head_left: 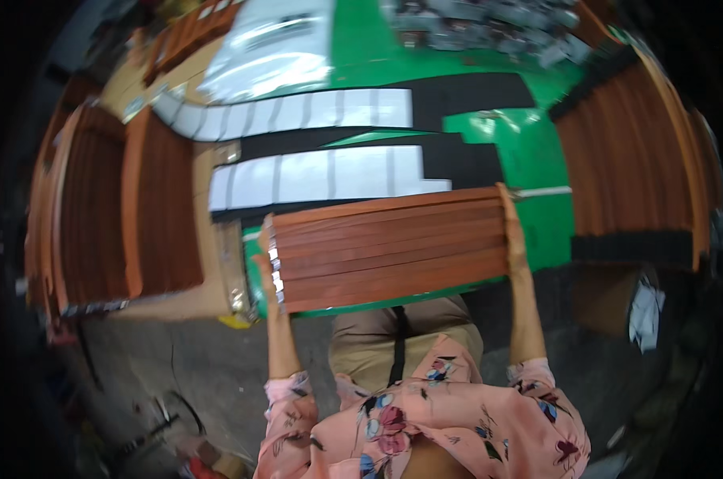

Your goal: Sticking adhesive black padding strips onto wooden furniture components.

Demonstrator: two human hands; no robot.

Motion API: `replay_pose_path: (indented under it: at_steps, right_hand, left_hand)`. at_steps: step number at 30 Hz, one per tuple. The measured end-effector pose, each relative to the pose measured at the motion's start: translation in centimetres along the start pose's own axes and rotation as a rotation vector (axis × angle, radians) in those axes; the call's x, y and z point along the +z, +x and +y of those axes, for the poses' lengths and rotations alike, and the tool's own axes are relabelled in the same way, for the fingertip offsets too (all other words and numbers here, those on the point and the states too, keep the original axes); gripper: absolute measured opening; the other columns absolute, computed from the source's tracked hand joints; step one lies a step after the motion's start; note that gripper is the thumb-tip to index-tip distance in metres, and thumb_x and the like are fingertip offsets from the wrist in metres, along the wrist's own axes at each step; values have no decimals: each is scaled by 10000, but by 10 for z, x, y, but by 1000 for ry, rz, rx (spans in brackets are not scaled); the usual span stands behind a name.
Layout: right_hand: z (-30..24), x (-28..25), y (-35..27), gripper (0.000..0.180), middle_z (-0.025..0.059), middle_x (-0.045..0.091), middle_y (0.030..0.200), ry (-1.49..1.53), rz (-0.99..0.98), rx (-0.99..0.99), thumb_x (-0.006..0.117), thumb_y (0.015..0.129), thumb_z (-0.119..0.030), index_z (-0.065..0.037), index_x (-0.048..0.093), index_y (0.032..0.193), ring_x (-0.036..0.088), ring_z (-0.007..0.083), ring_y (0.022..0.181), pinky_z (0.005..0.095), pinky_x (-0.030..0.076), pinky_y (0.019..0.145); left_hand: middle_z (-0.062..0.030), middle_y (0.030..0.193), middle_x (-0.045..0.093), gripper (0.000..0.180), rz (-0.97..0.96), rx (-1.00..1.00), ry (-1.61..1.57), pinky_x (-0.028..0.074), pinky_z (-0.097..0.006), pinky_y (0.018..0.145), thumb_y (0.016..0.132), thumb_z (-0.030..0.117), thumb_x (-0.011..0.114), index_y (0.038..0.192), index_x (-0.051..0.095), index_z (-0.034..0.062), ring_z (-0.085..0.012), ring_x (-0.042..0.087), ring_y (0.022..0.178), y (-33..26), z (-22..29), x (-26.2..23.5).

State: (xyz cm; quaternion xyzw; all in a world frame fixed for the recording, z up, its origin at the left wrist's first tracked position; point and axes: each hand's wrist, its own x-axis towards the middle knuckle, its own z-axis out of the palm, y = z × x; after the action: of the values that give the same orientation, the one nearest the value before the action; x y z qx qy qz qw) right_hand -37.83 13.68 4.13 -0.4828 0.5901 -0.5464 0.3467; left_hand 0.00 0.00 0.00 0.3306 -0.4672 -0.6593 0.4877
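I have a stack of long brown strips [389, 249] pressed between both hands, held level over the near edge of the green table [537, 160]. My left hand [267, 259] clamps the left end, where small silvery pieces show along the strip ends; my right hand [511, 227] lies flat against the right end. Both hands are spread and squeezing inward, neither closed round anything.

The strips look thin and flat, laid edge to edge like leather or board blanks, so I judge them light singly but of some weight as a bundle. They seem stiff enough to span between my palms without sagging, yet loose: only end pressure keeps them together, and a slack grip could let the middle ones slide out. Holding at the two ends, palms square, looks right.

Similar brown stacks [130, 215] stand at left and right [633, 176], and white sheets [321, 176] lie on black ones beyond.
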Motion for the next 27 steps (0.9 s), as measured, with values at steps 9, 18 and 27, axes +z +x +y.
replay_pose_path:
  at_steps: [9,18,27]
  right_hand:
    - [-10,8,-11,759,173,355,1401,187,86,18,297,928,-563,41,287,1388,358,243,1288,360,270,1065]
    - [-12,9,5,680,155,351,1409,204,5,9,265,965,-496,31,278,1394,346,223,1298,340,263,1076]
    - [-3,10,21,683,127,290,1453,126,14,-22,251,957,-522,-26,245,1427,294,223,1329,347,228,1088]
  left_hand:
    - [-96,1450,305,797,71,59,182,220,-326,1081,910,622,250,1421,246,11,-223,282,1334,-29,32,2]
    - [-68,1468,269,677,60,10,-119,266,-335,1071,961,516,249,1443,187,44,-197,306,1316,-27,30,2]
    - [-37,1478,251,709,134,6,-40,222,-354,1089,928,579,248,1466,146,129,-204,272,1328,-17,40,13]
